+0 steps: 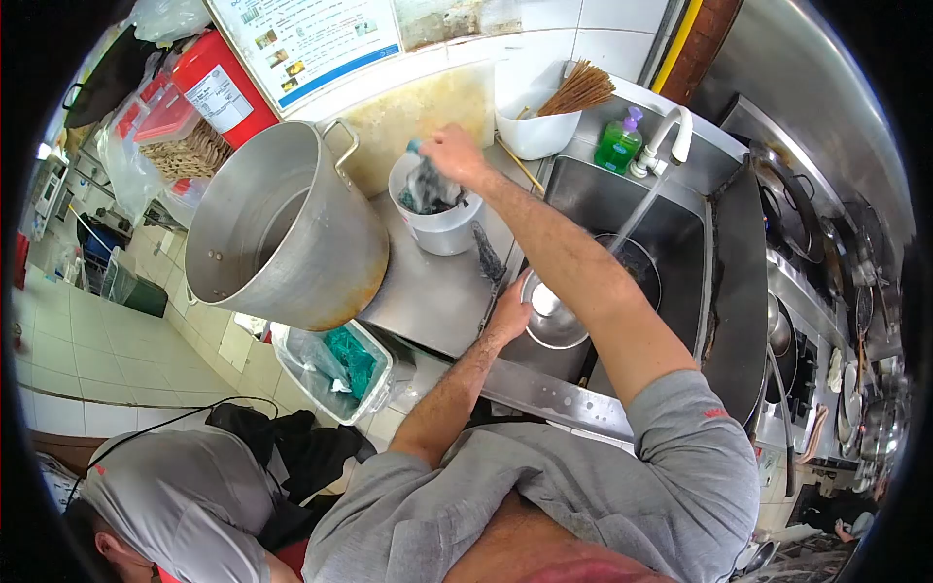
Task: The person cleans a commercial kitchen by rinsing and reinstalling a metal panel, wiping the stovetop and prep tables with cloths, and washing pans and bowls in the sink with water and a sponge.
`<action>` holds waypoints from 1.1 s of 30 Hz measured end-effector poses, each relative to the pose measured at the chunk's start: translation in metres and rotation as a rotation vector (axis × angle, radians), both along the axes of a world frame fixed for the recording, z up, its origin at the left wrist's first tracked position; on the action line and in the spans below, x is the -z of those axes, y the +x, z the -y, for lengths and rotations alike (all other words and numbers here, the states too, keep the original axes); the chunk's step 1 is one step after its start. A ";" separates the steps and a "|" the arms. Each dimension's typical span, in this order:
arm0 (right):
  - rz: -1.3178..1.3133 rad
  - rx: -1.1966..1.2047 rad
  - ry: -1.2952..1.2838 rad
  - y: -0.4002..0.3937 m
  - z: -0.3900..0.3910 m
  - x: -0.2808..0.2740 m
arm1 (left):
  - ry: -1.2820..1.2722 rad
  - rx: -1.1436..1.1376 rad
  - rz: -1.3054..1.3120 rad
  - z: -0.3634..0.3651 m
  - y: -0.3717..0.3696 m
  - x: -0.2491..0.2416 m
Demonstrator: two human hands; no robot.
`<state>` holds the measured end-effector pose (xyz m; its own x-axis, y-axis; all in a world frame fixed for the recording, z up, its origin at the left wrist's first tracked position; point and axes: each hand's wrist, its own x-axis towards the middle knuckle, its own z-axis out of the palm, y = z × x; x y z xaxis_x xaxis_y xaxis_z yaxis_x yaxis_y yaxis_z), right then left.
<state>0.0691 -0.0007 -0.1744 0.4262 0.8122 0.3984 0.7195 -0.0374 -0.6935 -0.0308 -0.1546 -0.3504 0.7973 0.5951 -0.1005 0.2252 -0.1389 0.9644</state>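
Observation:
My left hand (pixel 509 315) grips the rim of a shiny round metal bowl (pixel 556 328), held tilted over the near left part of the sink (pixel 573 185). Reaching across to the left, my right hand (pixel 454 155) is closed on a wet grey-white scrubbing cloth (pixel 428 185), blurred, at the mouth of a white bucket (pixel 447 236). Dark and teal material shows inside that bucket. Water runs from the white tap (pixel 671 136) into the sink, partly behind my right forearm. A dark grey rag (pixel 487 255) lies beside the bucket.
A large aluminium pot (pixel 330 243) stands left of the bucket. Behind the sink are a white container (pixel 535 134) with a twig brush (pixel 580 87) and a green soap bottle (pixel 619 144). A lined bin (pixel 374 394) sits below. Another person (pixel 185 486) is at lower left.

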 end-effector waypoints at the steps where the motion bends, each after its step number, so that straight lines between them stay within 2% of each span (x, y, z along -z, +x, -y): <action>1: -0.004 0.001 -0.001 0.002 -0.001 0.003 | 0.020 0.016 -0.022 0.000 0.000 0.005; 3: -0.119 -0.050 -0.252 0.007 -0.003 0.003 | 0.044 0.030 -0.042 0.000 -0.002 0.004; 4: -0.121 -0.052 -0.251 0.007 -0.001 0.003 | 0.001 0.032 -0.038 0.001 -0.005 -0.001; 6: -0.145 -0.214 -0.290 0.006 -0.001 0.007 | -0.040 0.029 -0.035 0.002 -0.010 -0.012; 10: -0.114 -0.239 -0.382 0.004 -0.006 0.019 | -0.049 0.032 -0.001 0.002 -0.011 -0.019; 12: -0.026 -0.083 -0.201 0.006 -0.007 0.021 | -0.049 0.037 0.023 0.000 -0.012 -0.014; 13: -0.027 -0.079 -0.202 0.010 -0.007 0.019 | -0.035 0.026 0.045 0.000 -0.013 -0.011; 15: -0.240 0.031 0.195 0.023 -0.006 0.012 | -0.029 0.020 0.067 -0.001 -0.012 -0.004; 17: -0.209 0.042 0.339 0.035 0.013 -0.012 | -0.040 0.050 0.036 -0.002 -0.012 0.000; 19: 0.135 0.023 0.252 0.062 0.048 -0.014 | -0.036 0.057 0.081 -0.002 -0.013 0.002; 21: -0.214 0.049 0.045 0.062 0.100 -0.008 | -0.031 0.060 0.128 -0.001 -0.013 0.007; 23: -0.397 0.046 0.025 0.070 0.123 0.061 | -0.056 0.085 0.102 0.000 -0.008 0.023; 24: -0.387 0.140 -0.177 0.040 0.133 0.061 | -0.056 0.106 0.104 0.002 -0.004 0.029; 25: -0.214 0.124 -0.224 0.020 0.133 0.087 | -0.026 0.110 0.147 0.004 -0.002 0.035; 26: -0.226 0.130 -0.375 -0.003 0.131 0.094 | 0.003 0.136 0.193 0.009 0.002 0.036; 27: -0.273 0.084 -0.297 -0.005 0.117 0.146 | -0.094 0.187 0.243 0.015 0.000 0.036; 28: -0.421 0.101 -0.314 -0.011 0.117 0.140 | -0.184 0.243 0.293 0.016 -0.002 0.035; 29: -0.341 0.205 -0.064 -0.010 0.114 0.152 | -0.137 0.264 0.065 0.009 0.005 0.040; 30: -0.410 0.222 -0.034 -0.004 0.127 0.127 | -0.074 0.269 -0.163 0.003 0.012 0.047; 31: -0.479 0.191 0.035 0.007 0.147 0.101 | -0.098 0.175 -0.012 0.002 0.012 0.051; 32: -0.408 0.219 0.092 0.024 0.166 0.090 | -0.133 0.076 0.145 0.002 0.016 0.052; 33: -0.336 0.242 0.141 0.042 0.186 0.082 | -0.115 0.122 0.156 0.003 0.021 0.039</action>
